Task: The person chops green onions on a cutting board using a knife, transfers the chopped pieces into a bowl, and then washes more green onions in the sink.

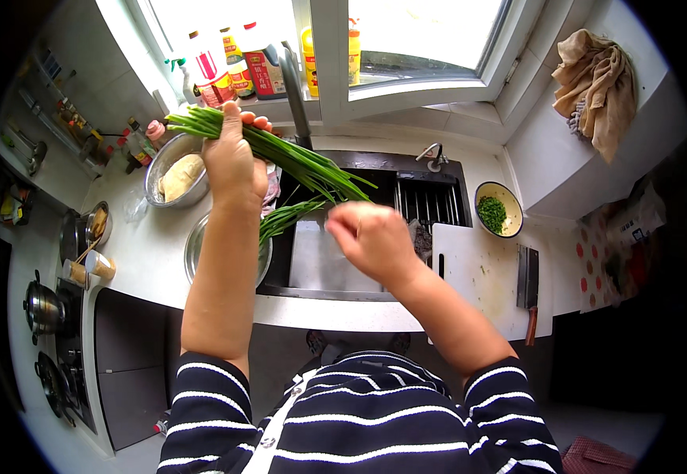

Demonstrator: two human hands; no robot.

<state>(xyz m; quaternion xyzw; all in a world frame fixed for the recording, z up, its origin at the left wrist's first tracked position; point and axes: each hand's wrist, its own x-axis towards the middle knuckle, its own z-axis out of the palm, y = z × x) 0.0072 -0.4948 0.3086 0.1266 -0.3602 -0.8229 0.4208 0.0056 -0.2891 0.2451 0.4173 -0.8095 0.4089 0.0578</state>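
Observation:
My left hand [233, 158] is raised over the back of the counter, wrapped round a bunch of long chives [304, 162]. The bunch slants down to the right over the sink [280, 272]. Just below its lower right end is my right hand [371, 237], slightly blurred, fingers curled together; whatever they may pinch is hidden. More chives [284, 217] hang over the rim of a metal bowl [193, 249], partly behind my left forearm. A flat grey panel [316, 265] lies across part of the sink under my right hand.
Right of the sink lie a white cutting board [470, 276] and a cleaver [527, 276], near a bowl [509, 189] of chopped greens [491, 213]. Pale dough [181, 175] sits in a steel bowl [154, 182] at left. The faucet [294, 95] rises behind the chives.

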